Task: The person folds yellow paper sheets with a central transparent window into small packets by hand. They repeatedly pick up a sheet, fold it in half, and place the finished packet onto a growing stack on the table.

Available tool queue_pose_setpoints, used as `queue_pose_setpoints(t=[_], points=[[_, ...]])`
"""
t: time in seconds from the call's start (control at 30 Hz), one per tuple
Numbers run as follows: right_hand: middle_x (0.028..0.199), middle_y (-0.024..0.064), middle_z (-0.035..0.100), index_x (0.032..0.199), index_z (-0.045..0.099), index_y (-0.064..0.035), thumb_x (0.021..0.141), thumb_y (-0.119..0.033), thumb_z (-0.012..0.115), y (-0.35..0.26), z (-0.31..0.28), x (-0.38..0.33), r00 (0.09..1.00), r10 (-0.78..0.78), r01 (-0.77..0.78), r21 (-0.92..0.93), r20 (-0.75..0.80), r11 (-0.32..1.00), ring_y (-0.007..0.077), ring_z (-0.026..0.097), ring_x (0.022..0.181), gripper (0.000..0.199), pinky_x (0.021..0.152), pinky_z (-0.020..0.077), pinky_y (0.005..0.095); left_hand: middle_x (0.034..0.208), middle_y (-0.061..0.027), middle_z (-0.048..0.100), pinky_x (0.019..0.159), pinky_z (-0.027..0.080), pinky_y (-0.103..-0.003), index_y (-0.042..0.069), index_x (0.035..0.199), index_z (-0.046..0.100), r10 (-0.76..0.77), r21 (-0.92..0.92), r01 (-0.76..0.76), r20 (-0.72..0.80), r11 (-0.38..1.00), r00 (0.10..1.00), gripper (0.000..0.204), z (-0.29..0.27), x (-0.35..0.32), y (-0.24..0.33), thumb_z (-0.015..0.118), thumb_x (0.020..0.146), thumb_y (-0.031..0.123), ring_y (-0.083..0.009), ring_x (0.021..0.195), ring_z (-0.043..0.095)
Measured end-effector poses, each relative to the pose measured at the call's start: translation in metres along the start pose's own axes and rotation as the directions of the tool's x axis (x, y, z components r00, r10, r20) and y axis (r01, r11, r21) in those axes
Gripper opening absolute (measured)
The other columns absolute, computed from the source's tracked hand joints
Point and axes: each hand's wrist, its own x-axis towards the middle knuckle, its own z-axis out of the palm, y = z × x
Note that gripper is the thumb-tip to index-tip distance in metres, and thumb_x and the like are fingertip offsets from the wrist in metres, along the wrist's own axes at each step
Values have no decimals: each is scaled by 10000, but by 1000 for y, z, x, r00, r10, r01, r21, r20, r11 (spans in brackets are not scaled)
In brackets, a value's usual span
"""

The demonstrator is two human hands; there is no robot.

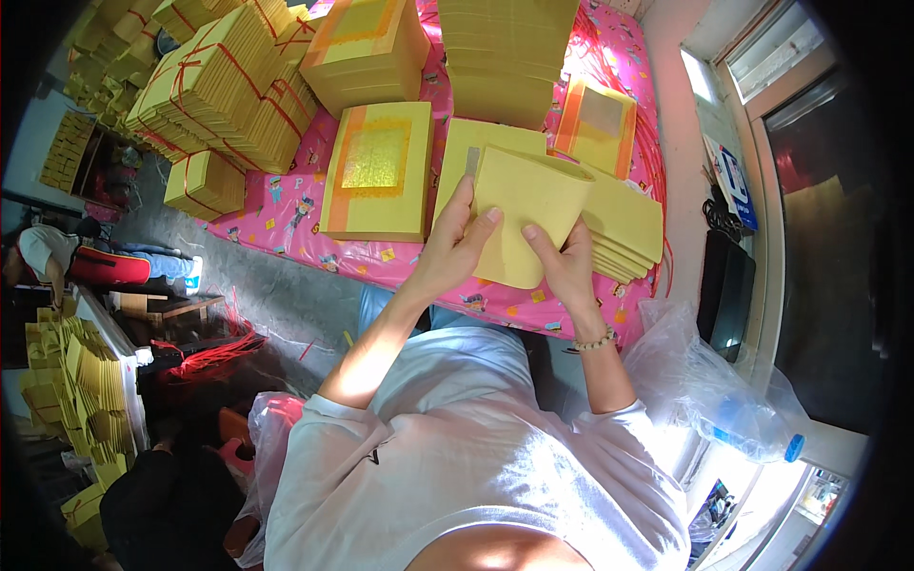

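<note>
Above the near edge of the table I hold a folded sheet of yellow paper (pixel 528 205), its upper right end curving over in a loose loop. My left hand (pixel 457 238) grips its left side, thumb on the front face. At the lower right side my right hand (pixel 565 265) pinches it, thumb also in front. Behind it lies a flat yellow paper pile (pixel 495 134), partly hidden. Fanned yellow folded sheets (pixel 624 228) lie just right of my right hand. To the left sits a paper stack with a gold foil square and orange bands (pixel 376 171).
Red-tied paper bundles (pixel 214 81) and tall stacks (pixel 509 62) crowd the back of the pink patterned tablecloth (pixel 276 214). Red strings (pixel 647 124) hang at its right edge. A plastic bag and clear bottle (pixel 752 428) are at right. Another person (pixel 95 257) bends at far left.
</note>
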Motion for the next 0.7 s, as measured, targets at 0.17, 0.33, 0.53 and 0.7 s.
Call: queue_pose_setpoints(t=[0.17, 0.33, 0.53, 0.7], points=[[1057, 75, 627, 1174, 501, 24, 861, -74, 663, -9, 4, -3, 999, 29, -30, -24, -43, 999, 113, 601, 931, 366, 793, 511, 264, 1218, -87, 508, 980, 370, -277, -5, 1284, 379, 46, -60, -46, -6, 997, 999, 356, 7, -3, 2, 483, 951, 62, -128, 1151, 460], [1076, 81, 617, 1184, 497, 26, 859, -69, 664, -10, 7, -1, 995, -24, 18, -62, -99, 998, 123, 598, 945, 378, 804, 508, 268, 1234, -84, 522, 974, 386, -277, -2, 1304, 383, -48, -110, 46, -14, 993, 999, 380, 6, 1, 6, 495, 949, 69, -129, 1150, 483], [1101, 104, 604, 1234, 454, 27, 852, -73, 673, 0, 6, 19, 998, -43, 39, -72, -53, 997, 147, 594, 984, 452, 834, 500, 281, 1221, -82, 540, 948, 406, -270, 1, 1313, 395, -110, -106, 111, 16, 988, 994, 373, -7, 21, 8, 474, 952, 48, -120, 1122, 499], [1134, 119, 586, 1273, 417, 32, 843, -78, 683, 24, 3, 28, 995, -100, 101, -139, 11, 985, 172, 584, 1019, 517, 856, 491, 290, 1157, -64, 554, 930, 406, -267, 1, 1239, 431, 1, -67, -4, -35, 998, 999, 296, -20, 21, -27, 471, 949, 41, -105, 1077, 501]])
